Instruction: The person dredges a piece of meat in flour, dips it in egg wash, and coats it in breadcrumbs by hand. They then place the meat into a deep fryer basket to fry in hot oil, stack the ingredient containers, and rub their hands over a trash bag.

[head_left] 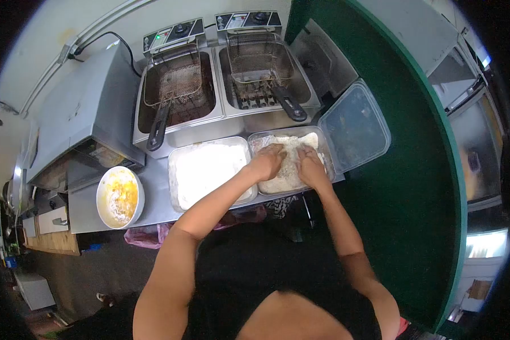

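Both my hands are in the right-hand container (330, 160), which holds beige, crumbly breading (280, 184). My left hand (268, 161) is at its left side, fingers curled down into the crumbs. Facing it, my right hand (310, 166) has its fingertips in the breading, near a pale flat piece (310, 139) at the back edge. What the fingers hold, if anything, is hidden. Left of this container, and beside it, sits a container of white flour (207, 170). A white bowl (101, 198) with yellow egg and white powder stands farther left.
Behind the containers are two fryers (232, 116) with wire baskets (175, 79) and black handles. A clear lid (357, 127) leans at the right, by a green partition (405, 198). A metal appliance (79, 107) stands at the left. Pink plastic (144, 237) hangs below the counter.
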Demonstrator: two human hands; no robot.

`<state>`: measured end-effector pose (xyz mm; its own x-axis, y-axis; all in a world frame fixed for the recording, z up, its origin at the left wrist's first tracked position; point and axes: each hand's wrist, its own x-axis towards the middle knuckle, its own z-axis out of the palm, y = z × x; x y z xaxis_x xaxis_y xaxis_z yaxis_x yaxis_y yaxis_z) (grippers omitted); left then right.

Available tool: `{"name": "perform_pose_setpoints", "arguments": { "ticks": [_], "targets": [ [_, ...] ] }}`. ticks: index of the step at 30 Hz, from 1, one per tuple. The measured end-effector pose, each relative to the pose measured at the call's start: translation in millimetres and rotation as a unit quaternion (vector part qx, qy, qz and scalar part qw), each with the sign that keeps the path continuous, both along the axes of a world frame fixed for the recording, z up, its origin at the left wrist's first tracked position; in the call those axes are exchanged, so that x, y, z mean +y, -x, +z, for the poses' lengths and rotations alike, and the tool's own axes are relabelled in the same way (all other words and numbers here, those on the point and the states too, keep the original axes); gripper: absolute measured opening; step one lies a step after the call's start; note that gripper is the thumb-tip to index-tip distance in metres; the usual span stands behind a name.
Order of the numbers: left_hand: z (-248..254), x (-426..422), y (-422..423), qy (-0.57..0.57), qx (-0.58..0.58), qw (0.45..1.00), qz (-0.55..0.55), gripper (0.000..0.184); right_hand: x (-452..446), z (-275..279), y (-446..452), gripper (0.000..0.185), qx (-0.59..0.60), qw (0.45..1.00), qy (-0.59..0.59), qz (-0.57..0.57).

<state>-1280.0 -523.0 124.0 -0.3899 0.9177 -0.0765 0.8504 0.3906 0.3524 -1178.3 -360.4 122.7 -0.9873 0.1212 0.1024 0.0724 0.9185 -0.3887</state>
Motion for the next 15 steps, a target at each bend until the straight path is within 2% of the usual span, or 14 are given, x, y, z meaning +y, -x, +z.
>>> {"name": "perform_pose_setpoints", "arguments": {
  "ticks": [3, 6, 9, 12, 15],
  "targets": [
    [-11.0, 9.4, -7.8, 0.111, 0.114, 0.987, 0.0, 0.065, -4.1, -41.7, 8.6, 0.068, -0.055, 0.992, -0.106, -0.028],
    [-11.9, 11.9, -15.7, 0.14, 0.016, 0.99, 0.029, 0.071, -5.1, -49.1, 9.4, 0.075, -0.101, 0.993, -0.041, -0.039],
    [-23.0, 12.0, -11.7, 0.137, -0.005, 0.99, 0.03, 0.074, -5.6, -54.3, 10.8, 0.072, -0.112, 0.992, -0.031, -0.049],
    [-18.5, 12.3, -6.7, 0.08, -0.037, 0.995, 0.038, 0.067, 4.3, -57.3, 14.7, 0.07, -0.124, 0.992, -0.01, -0.024],
    [-3.8, 15.1, 12.0, 0.08, -0.088, 0.993, 0.013, 0.057, 1.8, -48.0, 18.6, 0.069, -0.11, 0.993, 0.025, -0.021]
  ]
}}
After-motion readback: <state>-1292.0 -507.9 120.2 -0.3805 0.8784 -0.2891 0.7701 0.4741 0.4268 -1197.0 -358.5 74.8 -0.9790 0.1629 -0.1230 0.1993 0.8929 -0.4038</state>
